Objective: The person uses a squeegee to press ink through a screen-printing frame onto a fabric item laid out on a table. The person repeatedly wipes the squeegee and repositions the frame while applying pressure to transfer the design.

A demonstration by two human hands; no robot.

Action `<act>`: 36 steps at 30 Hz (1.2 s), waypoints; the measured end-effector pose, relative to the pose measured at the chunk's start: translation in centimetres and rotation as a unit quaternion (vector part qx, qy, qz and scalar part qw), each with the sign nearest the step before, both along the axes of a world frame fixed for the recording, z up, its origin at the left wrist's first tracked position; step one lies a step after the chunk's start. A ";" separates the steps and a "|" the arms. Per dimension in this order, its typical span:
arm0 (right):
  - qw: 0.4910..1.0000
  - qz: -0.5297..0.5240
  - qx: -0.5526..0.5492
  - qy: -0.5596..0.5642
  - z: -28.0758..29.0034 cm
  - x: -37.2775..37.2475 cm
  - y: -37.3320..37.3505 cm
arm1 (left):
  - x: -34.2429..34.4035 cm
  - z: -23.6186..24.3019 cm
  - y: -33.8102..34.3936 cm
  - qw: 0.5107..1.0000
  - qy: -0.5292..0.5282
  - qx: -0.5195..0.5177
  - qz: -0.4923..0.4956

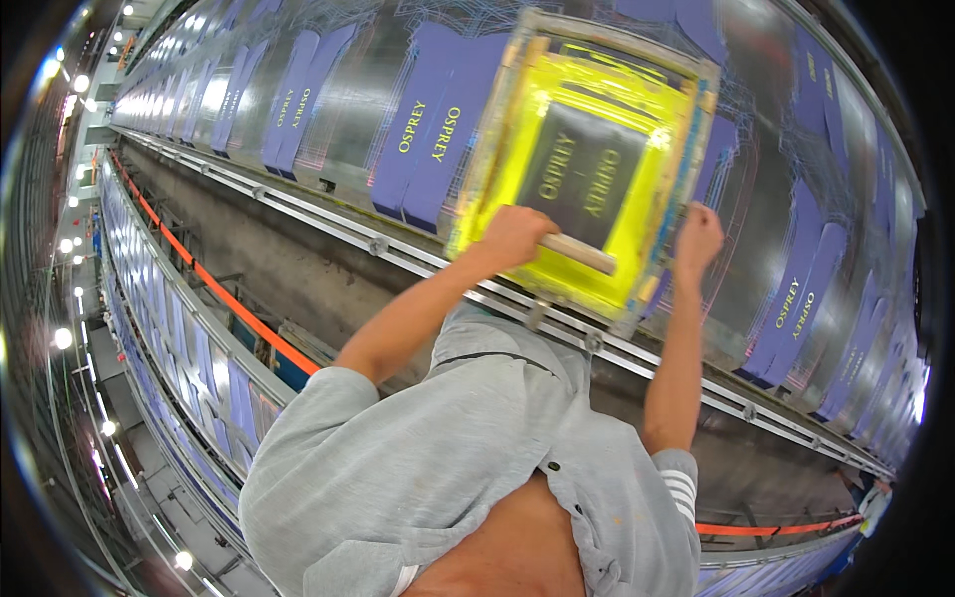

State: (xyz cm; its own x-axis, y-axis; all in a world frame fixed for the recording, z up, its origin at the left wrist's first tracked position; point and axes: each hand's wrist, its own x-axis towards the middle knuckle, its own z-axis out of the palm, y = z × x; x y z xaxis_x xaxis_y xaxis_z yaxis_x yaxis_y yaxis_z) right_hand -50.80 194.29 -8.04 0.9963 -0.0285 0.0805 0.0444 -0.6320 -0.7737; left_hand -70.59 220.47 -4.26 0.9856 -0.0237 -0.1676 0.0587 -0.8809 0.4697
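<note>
My left hand (512,237) grips a wooden squeegee (587,253), which lies across the lower part of a yellow screen-printing frame (637,284) with a dark lettered central panel (575,171). Beside the screen's right edge, my right hand (699,237) is closed; what, if anything, its fingers hold is unclear. The screen rests on a long, shiny printing table (338,139) carrying purple printed fabric pieces (423,139).
A metal rail (398,252) runs along the table's near edge. Behind me are an orange strip (224,289) and another long table with purple pieces (235,390). Part of another person (873,505) shows at the far right.
</note>
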 end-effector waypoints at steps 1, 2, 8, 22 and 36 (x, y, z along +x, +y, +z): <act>1.000 -0.016 0.014 0.009 -1.5 -1.5 3.3 | -0.7 0.1 3.5 1.000 0.007 0.007 0.000; 0.999 -0.029 0.029 0.019 -2.9 -2.7 7.1 | -1.8 0.2 7.3 1.000 0.015 0.014 0.002; 0.991 -0.012 0.121 0.046 -5.0 -8.5 21.2 | -8.3 0.5 20.4 0.998 0.021 0.041 0.040; 0.993 -0.029 0.058 0.097 -6.2 -7.9 23.5 | -12.9 -0.3 22.4 0.998 0.064 0.009 0.005; 0.856 0.450 -0.255 -0.010 7.3 3.6 36.9 | 15.6 -0.2 30.6 0.994 0.049 0.099 -0.010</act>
State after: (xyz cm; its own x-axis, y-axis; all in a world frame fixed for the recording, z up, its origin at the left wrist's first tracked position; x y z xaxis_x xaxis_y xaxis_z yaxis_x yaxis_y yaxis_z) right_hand -47.21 231.20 -0.75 0.5938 0.7942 -0.1289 0.7010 -0.5893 -0.4016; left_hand -55.01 251.09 -4.45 0.9639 0.0006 -0.2663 0.0779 -0.9569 0.2798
